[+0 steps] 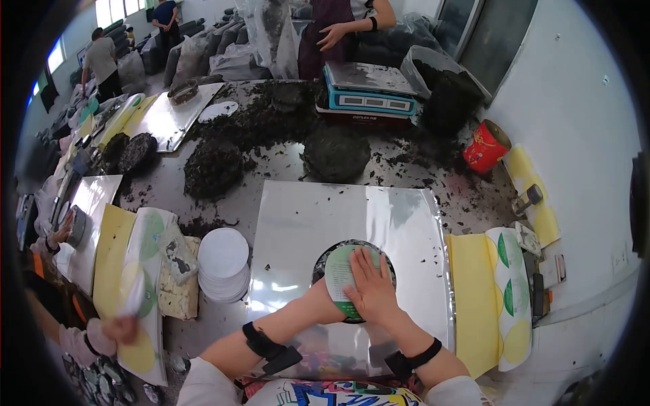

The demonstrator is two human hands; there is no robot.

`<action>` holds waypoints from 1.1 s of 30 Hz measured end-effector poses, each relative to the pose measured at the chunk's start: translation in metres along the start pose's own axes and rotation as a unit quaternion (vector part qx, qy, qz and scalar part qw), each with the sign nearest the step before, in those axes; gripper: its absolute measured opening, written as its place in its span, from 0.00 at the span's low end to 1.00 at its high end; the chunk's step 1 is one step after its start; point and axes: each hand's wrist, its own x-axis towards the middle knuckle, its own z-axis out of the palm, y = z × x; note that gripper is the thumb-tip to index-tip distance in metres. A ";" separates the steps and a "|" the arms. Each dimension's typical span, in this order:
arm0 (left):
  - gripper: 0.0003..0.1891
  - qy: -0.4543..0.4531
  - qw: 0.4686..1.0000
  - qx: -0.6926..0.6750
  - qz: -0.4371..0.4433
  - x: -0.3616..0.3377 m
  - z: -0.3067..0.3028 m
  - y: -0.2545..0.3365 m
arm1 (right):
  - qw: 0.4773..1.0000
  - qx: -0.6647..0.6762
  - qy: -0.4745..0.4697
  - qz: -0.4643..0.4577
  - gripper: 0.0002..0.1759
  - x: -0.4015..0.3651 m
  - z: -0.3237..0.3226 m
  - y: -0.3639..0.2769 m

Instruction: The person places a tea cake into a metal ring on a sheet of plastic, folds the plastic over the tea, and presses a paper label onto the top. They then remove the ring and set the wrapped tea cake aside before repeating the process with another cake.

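Note:
A round green and pale paper label [340, 274] with printed text lies over a dark disc with a mottled, shiny rim [322, 265]. The disc rests on a shiny metal sheet [325, 210] in front of me. My right hand [374, 291] is laid flat on the label, fingers stretched out toward the far rim. My left hand [328, 303] reaches in from the left at the label's near edge; its fingers are hidden behind the label. Both wrists wear black bands.
White paper discs [223, 256] are stacked left of the sheet. Yellow and green-printed wrapping sheets [474, 298] lie at right. Beyond are dark leafy cakes [336, 154], a blue scale [371, 95] and a red tin [486, 146]. A co-worker's hand [120, 329] is at left; a person stands behind the scale.

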 end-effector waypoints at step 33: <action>0.08 0.232 0.953 0.065 -0.182 -0.042 -0.107 0.051 | 0.918 0.257 0.297 -0.061 0.13 -0.060 -0.093 -0.036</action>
